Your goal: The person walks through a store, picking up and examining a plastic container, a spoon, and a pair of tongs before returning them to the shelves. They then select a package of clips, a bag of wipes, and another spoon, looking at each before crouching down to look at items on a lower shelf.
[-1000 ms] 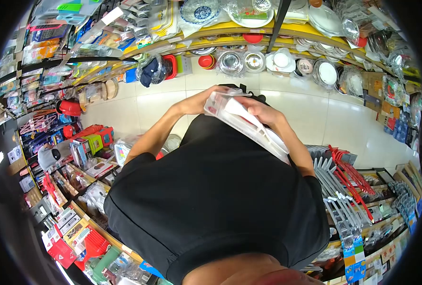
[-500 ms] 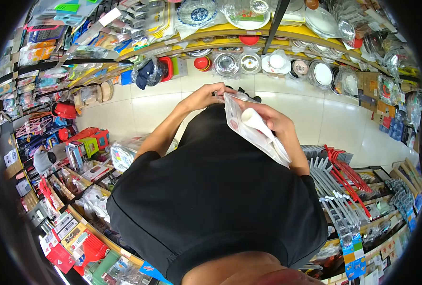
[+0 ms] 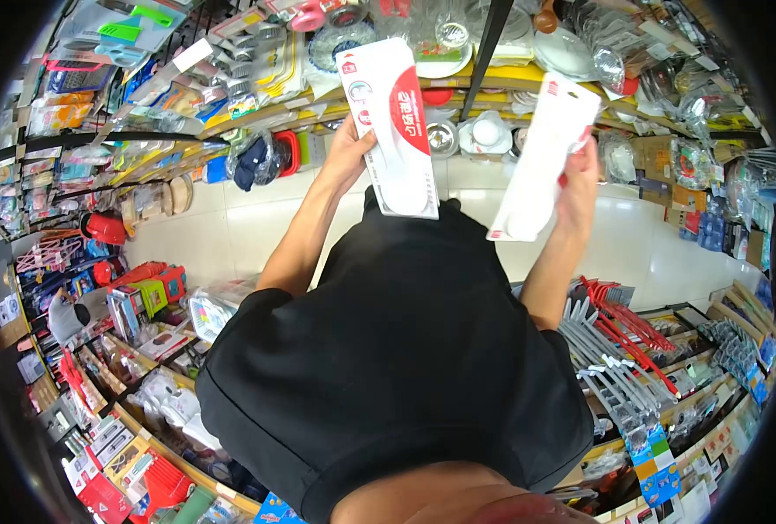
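My left hand (image 3: 350,150) grips the left edge of a white package with a red printed panel (image 3: 392,131), raised in front of the shelves. My right hand (image 3: 578,179) holds a second white package (image 3: 538,166) by its right side, tilted, with small red marks at its top and bottom. The two packages are apart, with a gap of floor and shelf between them. What is inside either package cannot be made out.
Ahead run yellow-edged shelves (image 3: 318,100) with plates and wrapped kitchenware, split by a black post (image 3: 486,57). Pale floor tiles (image 3: 467,185) lie below. Grey and red hangers (image 3: 611,349) are at the right, boxed goods at the left. Someone in grey (image 3: 69,319) is at the far left.
Both hands have moved apart and forward. The white items that were together near my right hand are now one in each hand, and the red-printed face of one shows.
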Action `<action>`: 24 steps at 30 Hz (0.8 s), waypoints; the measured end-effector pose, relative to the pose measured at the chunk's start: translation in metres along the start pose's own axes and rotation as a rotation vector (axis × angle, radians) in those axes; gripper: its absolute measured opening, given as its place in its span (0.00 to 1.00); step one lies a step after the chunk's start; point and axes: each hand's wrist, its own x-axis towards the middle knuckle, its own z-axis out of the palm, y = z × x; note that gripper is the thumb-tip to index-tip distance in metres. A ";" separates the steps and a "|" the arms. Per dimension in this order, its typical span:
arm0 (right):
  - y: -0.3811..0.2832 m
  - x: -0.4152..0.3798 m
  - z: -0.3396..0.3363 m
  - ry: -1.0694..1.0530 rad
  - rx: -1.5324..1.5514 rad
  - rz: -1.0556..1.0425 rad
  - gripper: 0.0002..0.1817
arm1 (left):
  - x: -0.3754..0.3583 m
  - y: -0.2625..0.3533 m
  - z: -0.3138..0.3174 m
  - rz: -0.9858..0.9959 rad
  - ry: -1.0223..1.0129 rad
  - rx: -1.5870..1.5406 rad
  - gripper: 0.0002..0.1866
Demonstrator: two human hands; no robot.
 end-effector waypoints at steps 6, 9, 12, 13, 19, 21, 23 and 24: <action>0.055 0.016 0.057 -0.085 -0.310 0.048 0.15 | 0.015 -0.006 0.046 -0.144 -0.034 -0.247 0.17; 0.059 0.014 0.086 -0.119 -0.234 0.064 0.16 | 0.014 -0.023 0.042 -0.139 0.002 -0.297 0.20; 0.068 0.018 0.089 -0.170 -0.343 0.073 0.18 | 0.010 -0.029 0.039 -0.109 0.013 -0.292 0.21; 0.069 0.021 0.091 -0.208 -0.341 0.065 0.18 | 0.008 -0.024 0.039 -0.113 0.030 -0.293 0.21; 0.060 0.040 0.131 -0.361 -0.371 0.136 0.19 | 0.005 -0.007 -0.008 -0.134 -0.030 -0.365 0.22; 0.059 0.047 0.148 -0.425 -0.411 0.146 0.20 | 0.006 -0.001 -0.023 -0.095 -0.042 -0.374 0.21; 0.056 0.052 0.168 -0.552 -0.617 -0.022 0.22 | 0.008 0.007 -0.040 -0.089 -0.036 -0.392 0.20; 0.047 0.054 0.181 -0.621 -0.558 0.070 0.22 | 0.009 0.010 -0.048 -0.089 -0.022 -0.406 0.20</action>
